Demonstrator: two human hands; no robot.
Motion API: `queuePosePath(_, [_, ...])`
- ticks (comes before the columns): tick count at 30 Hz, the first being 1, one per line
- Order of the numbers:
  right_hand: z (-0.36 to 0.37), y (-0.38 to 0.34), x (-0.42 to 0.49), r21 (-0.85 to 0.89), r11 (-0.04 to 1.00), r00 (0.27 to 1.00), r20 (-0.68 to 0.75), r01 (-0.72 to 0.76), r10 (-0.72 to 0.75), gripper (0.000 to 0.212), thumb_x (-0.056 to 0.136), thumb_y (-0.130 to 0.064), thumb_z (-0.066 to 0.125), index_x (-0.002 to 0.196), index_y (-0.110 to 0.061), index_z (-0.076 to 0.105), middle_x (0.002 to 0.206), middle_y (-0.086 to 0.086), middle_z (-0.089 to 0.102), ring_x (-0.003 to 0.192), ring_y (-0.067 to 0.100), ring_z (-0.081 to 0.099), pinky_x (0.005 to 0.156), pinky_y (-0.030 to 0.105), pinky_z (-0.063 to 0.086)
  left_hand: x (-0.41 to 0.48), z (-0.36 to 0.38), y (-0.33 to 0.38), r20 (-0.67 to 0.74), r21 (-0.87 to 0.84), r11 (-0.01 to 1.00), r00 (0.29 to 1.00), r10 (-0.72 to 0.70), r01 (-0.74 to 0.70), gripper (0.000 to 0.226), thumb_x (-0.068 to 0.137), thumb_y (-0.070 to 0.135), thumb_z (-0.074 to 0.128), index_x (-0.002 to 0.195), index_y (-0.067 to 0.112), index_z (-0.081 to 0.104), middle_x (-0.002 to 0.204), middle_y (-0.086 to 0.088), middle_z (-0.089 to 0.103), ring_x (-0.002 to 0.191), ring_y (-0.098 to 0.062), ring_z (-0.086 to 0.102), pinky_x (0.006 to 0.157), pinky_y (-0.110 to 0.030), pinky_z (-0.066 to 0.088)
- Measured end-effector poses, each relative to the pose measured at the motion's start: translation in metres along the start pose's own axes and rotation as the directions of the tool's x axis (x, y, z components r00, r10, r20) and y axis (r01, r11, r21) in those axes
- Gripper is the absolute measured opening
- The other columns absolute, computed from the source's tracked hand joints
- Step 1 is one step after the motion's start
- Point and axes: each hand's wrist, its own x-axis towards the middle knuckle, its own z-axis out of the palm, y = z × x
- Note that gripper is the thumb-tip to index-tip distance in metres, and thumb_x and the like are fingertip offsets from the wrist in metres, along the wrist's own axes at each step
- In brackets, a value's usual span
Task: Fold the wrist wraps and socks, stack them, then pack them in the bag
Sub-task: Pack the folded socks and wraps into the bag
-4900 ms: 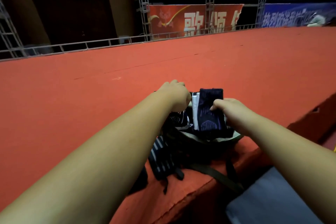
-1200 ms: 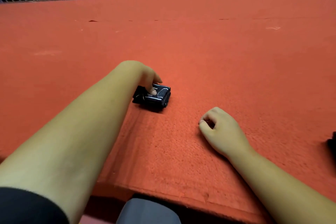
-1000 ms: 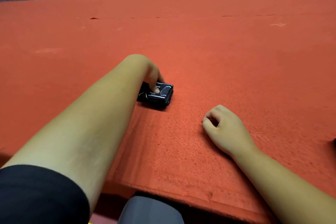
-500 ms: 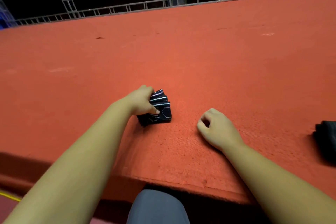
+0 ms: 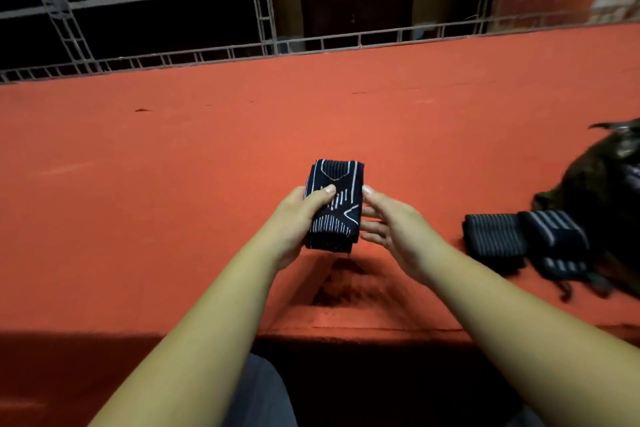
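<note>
Folded socks (image 5: pixel 334 204) hang mid-frame, gripped by the left hand (image 5: pixel 298 215) above the red carpet (image 5: pixel 173 184). The right hand (image 5: pixel 391 222), fingers straight, flanks their right edge. Likely step: stacking. Next they must go rightward, squarely onto the striped wrist wraps (image 5: pixel 523 239) beside the bag (image 5: pixel 602 177).

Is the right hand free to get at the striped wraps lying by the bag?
Probably yes: the right hand is open, merely beside the folded sock that the left hand holds, and only bare carpet lies between it and the wraps.
</note>
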Motion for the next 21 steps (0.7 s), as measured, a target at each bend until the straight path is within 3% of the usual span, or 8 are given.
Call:
queuePosePath(4, [-0.069, -0.046, -0.043, -0.046, 0.996, 0.988, -0.134, 0.074, -0.08, 0.063, 0.076, -0.065, 0.076, 0.119, -0.019, 0.078, 0.117, 0.004, 0.079, 0.109, 0.031, 0.074, 0.115, 0.055, 0.048, 0.005, 0.085, 0.022, 0.131, -0.084, 0.995, 0.99, 0.056, -0.045, 0.037, 0.107, 0.034, 0.059, 0.129, 0.004, 0.063, 0.108, -0.013, 0.076, 0.092, -0.024, 0.072, 0.072, -0.032, 0.056])
queuePosePath(6, [-0.103, -0.07, -0.066, -0.023, 0.996, 0.981, -0.17, 0.092, -0.095, 0.048, 0.085, -0.055, 0.079, 0.114, -0.017, 0.079, 0.112, 0.007, 0.076, 0.1, 0.03, 0.073, 0.112, 0.054, 0.049, 0.007, 0.129, 0.035, 0.193, -0.103, 0.992, 0.977, 0.089, -0.07, 0.038, 0.107, 0.037, 0.06, 0.129, 0.007, 0.063, 0.109, -0.012, 0.077, 0.091, -0.022, 0.073, 0.068, -0.031, 0.057])
queuePosePath(9, [-0.152, -0.098, -0.1, -0.024, 0.992, 0.969, -0.209, 0.126, -0.128, 0.052, 0.09, -0.047, 0.073, 0.124, -0.007, 0.074, 0.114, 0.011, 0.076, 0.095, 0.029, 0.073, 0.105, 0.054, 0.053, 0.014, 0.19, 0.047, 0.285, -0.114, 0.987, 0.948, 0.139, -0.111, 0.05, 0.102, 0.045, 0.066, 0.135, 0.008, 0.061, 0.125, -0.018, 0.074, 0.11, -0.029, 0.074, 0.09, -0.044, 0.061])
queuePosePath(11, [-0.183, -0.111, -0.12, -0.085, 0.987, 0.96, -0.231, 0.139, -0.155, 0.057, 0.093, -0.045, 0.075, 0.129, -0.001, 0.07, 0.12, 0.013, 0.077, 0.1, 0.032, 0.073, 0.1, 0.052, 0.054, 0.018, 0.23, 0.052, 0.332, -0.098, 0.989, 0.933, 0.136, -0.109, 0.06, 0.095, 0.052, 0.071, 0.135, 0.008, 0.061, 0.128, -0.017, 0.074, 0.119, -0.033, 0.072, 0.105, -0.054, 0.056])
queuePosePath(16, [-0.256, -0.133, -0.159, -0.136, 0.989, 0.929, -0.356, 0.054, -0.099, 0.033, 0.099, -0.033, 0.071, 0.122, -0.01, 0.075, 0.113, 0.014, 0.079, 0.096, 0.026, 0.074, 0.092, 0.043, 0.057, 0.023, 0.327, 0.057, 0.416, -0.064, 0.995, 0.905, 0.091, -0.071, 0.057, 0.098, 0.057, 0.067, 0.131, 0.011, 0.062, 0.118, -0.01, 0.078, 0.107, -0.025, 0.077, 0.089, -0.042, 0.06])
queuePosePath(21, [-0.332, -0.144, -0.185, -0.167, 0.986, 0.846, -0.527, -0.009, -0.082, 0.013, 0.092, -0.018, 0.075, 0.104, -0.012, 0.077, 0.1, 0.013, 0.077, 0.09, 0.029, 0.072, 0.084, 0.051, 0.061, 0.029, 0.409, 0.064, 0.521, 0.198, 0.952, 0.848, 0.098, -0.232, 0.067, 0.098, 0.077, 0.047, 0.133, 0.022, 0.064, 0.122, 0.004, 0.075, 0.109, -0.013, 0.073, 0.1, -0.037, 0.058])
